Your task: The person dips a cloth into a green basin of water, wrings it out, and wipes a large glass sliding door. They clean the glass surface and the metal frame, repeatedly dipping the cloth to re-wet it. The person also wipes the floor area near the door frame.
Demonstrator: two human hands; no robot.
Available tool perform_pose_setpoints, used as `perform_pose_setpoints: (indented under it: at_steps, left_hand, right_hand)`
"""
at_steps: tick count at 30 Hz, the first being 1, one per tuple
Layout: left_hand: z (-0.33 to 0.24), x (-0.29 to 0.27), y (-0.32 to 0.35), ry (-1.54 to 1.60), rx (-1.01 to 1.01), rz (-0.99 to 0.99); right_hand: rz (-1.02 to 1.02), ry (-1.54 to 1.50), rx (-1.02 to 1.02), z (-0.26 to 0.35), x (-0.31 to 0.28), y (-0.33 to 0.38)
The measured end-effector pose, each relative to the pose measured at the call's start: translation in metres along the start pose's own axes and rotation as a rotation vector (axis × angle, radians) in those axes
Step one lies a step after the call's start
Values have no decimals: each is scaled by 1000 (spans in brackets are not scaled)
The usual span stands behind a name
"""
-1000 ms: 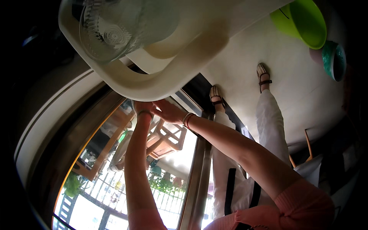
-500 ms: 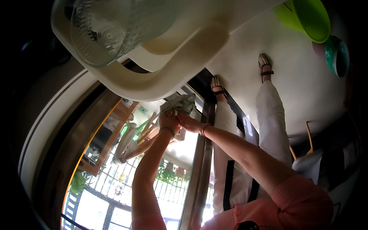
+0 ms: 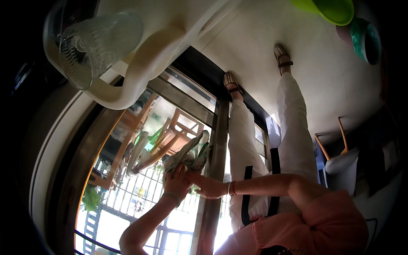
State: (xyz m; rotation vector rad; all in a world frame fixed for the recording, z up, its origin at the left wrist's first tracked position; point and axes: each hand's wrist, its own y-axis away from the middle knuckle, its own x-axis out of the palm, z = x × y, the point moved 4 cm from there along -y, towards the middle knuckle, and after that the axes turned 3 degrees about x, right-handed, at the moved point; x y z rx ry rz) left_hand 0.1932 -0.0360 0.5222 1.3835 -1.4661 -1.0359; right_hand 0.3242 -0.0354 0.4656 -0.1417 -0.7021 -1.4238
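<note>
A crumpled greyish-white cloth (image 3: pixel 187 155) with greenish patches is bunched up in front of the glass door (image 3: pixel 140 187). My left hand (image 3: pixel 176 183) is closed on its lower part, fingers pointing up into the folds. Coming from the right, my right hand (image 3: pixel 210 187) meets the left one at the cloth's lower edge, its fingertips gripping there and partly hidden. Whether the cloth touches the glass I cannot tell.
A white curved plastic piece (image 3: pixel 140 68), like a chair arm, juts in at upper left, with a clear ribbed glass vessel (image 3: pixel 97 46) by it. The dark door frame (image 3: pixel 216 148) stands beside my legs. A lime-green container (image 3: pixel 335 10) and teal-lined bin (image 3: pixel 365 40) are at upper right.
Both hands and the cloth have come down toward me, away from the white plastic piece. The cloth now spreads longer above the fingers. The view has shifted somewhat.
</note>
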Motion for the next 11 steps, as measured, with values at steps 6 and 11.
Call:
perform_pose_setpoints:
  at_steps: [6,11]
  left_hand:
    - [7,-3,98,38,-126,-147]
    - [27,14,78,-72,-241,-307]
  right_hand:
    - [10,-72,-163,97,2,-11]
    - [93,-35,-193,92,-21,-28]
